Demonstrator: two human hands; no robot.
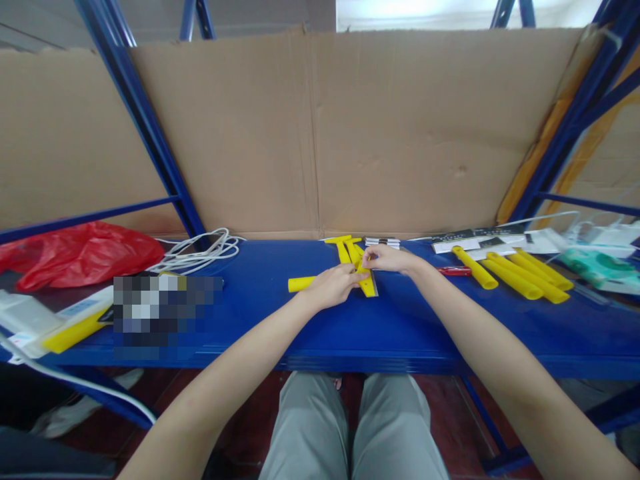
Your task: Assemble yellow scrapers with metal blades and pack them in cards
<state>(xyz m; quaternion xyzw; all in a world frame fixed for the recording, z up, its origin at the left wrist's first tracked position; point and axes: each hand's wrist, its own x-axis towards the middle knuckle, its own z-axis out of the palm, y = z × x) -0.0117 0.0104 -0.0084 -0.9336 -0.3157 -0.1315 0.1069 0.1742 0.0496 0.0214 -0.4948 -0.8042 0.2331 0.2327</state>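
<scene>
A yellow scraper (369,287) with a thin metal blade along its right edge lies on the blue table. My left hand (333,285) is closed around it, and its yellow handle (301,285) sticks out to the left. Over the scraper's head, my right hand (383,258) has thumb and fingers pinched together; whatever is between the fingertips is too small to make out. Just behind both hands are more yellow scrapers (343,248), partly covered by my fingers. Right of my right wrist lies a red-handled tool (455,271), partly hidden by the wrist.
Several yellow tube handles (513,277) lie at right, before black-and-white packets (455,240). A small stack of strips (383,243) sits at the back. On the left are a red plastic bag (85,253), a coiled white cable (210,250) and another yellow-handled tool (77,332). Cardboard (320,133) stands behind.
</scene>
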